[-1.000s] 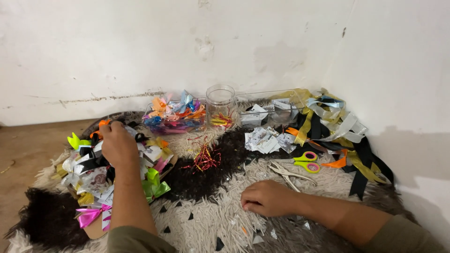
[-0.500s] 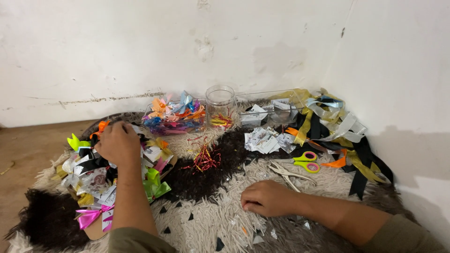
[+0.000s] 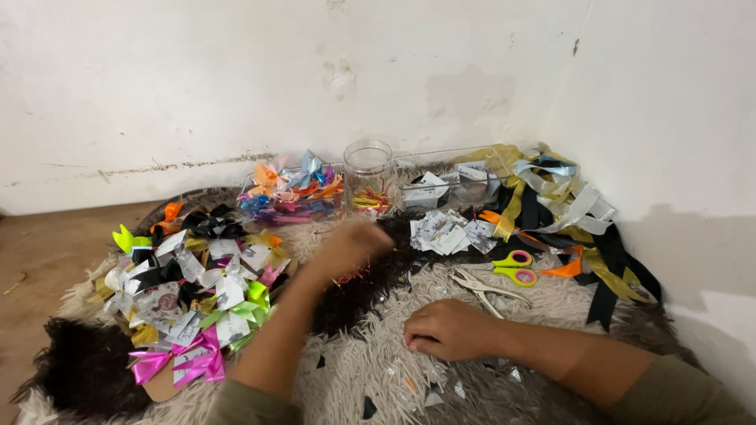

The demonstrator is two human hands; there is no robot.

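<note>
A: Rug (image 3: pixel 370 370), shaggy, cream and dark brown, laid on the floor against a white wall. Left edge first?

B: Heap of ribbon bows (image 3: pixel 189 283) along the left edge: silver, black, lime, gold, a magenta one at the near end. Some sit on a piece of brown card.

A: Left hand?

B: Left hand (image 3: pixel 346 248) is out over the middle of the rug, just right of the heap, blurred. Fingers look curled in, but whether its grip has anything in it, cannot tell. A small red and gold wiry tangle (image 3: pixel 354 275) lies right beneath it.

A: Far edge?

B: By the wall, a clear tray of coloured bows (image 3: pixel 291 193), then a clear round jar (image 3: pixel 368 177) with a few bright strands in the bottom, then a second clear tray (image 3: pixel 449 185) with silver pieces.

A: Right hand?

B: Right hand (image 3: pixel 449 329) rests knuckles up on the rug near the front edge, fingers tucked under, loosely clenched. Nothing visible in it. Scraps of foil lie scattered around it.

A: Beyond that?

B: Metal pliers (image 3: pixel 482 287) just behind the hand, green and pink scissors (image 3: pixel 513 267) past them, loose silver squares (image 3: pixel 449 232), and a pile of gold, black and silver ribbon (image 3: pixel 567 212) in the far right corner.
</note>
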